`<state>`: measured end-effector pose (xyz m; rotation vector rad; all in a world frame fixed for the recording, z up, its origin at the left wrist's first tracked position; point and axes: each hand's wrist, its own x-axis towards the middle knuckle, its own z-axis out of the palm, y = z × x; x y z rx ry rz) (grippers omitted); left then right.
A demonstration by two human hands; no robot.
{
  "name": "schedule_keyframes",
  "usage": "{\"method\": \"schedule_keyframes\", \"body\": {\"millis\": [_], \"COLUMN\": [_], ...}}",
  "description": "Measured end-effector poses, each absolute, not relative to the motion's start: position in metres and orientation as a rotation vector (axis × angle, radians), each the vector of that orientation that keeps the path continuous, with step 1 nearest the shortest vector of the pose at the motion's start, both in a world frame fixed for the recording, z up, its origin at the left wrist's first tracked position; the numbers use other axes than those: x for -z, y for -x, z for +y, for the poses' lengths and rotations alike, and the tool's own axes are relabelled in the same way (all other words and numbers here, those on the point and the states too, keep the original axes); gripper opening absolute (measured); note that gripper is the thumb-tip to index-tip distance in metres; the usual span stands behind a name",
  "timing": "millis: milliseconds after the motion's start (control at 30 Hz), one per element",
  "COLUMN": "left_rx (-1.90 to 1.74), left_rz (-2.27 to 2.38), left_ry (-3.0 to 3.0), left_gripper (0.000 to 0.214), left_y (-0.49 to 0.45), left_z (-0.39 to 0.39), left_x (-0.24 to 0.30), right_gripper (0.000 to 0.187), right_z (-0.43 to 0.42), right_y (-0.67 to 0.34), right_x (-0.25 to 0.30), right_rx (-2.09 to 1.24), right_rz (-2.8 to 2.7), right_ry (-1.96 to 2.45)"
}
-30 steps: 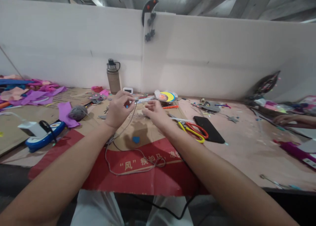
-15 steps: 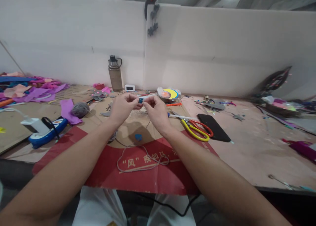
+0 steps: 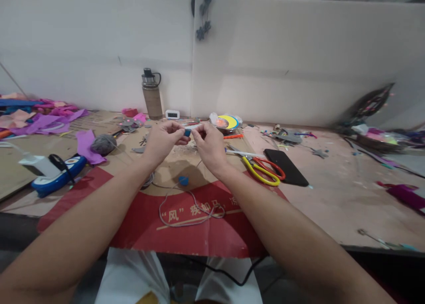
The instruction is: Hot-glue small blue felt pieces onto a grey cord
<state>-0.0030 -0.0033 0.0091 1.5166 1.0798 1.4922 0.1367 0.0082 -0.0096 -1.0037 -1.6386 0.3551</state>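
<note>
Both my hands are raised together over a brown and red cardboard sheet (image 3: 139, 226) on the table. My left hand (image 3: 162, 141) pinches a small blue bead (image 3: 187, 132) between thumb and forefinger. My right hand (image 3: 208, 145) is closed in a pinch right beside the bead, its fingertips meeting those of the left; what it grips is too small to make out. A grey cord (image 3: 189, 211) hangs down from my hands and lies looped on the red part of the cardboard. A second blue bead (image 3: 183, 180) rests on the cardboard under my hands.
Yellow and orange scissors (image 3: 264, 170) and a black phone (image 3: 286, 173) lie to the right. A grey yarn ball (image 3: 103, 144), purple felt pieces (image 3: 46, 122) and a blue and white tool (image 3: 56, 178) are on the left. A water bottle (image 3: 152, 94) stands at the white back wall.
My right hand came in from open beside the left and closed in a pinch at the blue bead. Both hands hold together, and the cord loop has shifted slightly on the cardboard.
</note>
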Motion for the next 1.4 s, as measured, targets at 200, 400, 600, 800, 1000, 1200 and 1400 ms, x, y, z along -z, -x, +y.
{"method": "schedule_keyframes", "body": {"millis": [200,400,600,800,1000,1200,1400], "left_rx": [-1.461,-1.401,-1.321,-1.285,-1.250,-1.246,-1.095], "left_rz": [1.099,1.030,1.023,1.049,1.254,1.451,1.342], "left_ry": [-1.522,-1.502,-1.464,-1.624,-2.065,-2.249,-1.973], "left_gripper": [0.014,0.016,0.015,0.016,0.016,0.012,0.010], "left_y": [0.003,0.006,0.010,0.009,0.012,0.012,0.012], "left_z": [-0.004,0.001,0.007,0.001,-0.002,-0.004,-0.003], "left_x": [-0.010,-0.008,-0.004,-0.008,-0.007,-0.010,-0.014], "right_gripper": [0.012,0.011,0.018,0.017,0.016,0.015,0.013], "right_z": [0.009,0.011,0.012,0.011,0.007,0.007,0.009], "right_y": [-0.137,-0.141,-0.142,-0.141,-0.139,-0.138,-0.139], "right_x": [0.009,0.007,0.006,0.008,0.009,0.013,0.017], "right_rx": [-0.324,-0.389,-0.566,-0.472,-0.330,-0.292,-0.304], "right_rz": [-1.640,-1.658,-1.643,-1.651,-1.732,-1.775,-1.782], "right_ry": [1.019,0.966,1.009,1.052,1.080,1.099,1.133]}}
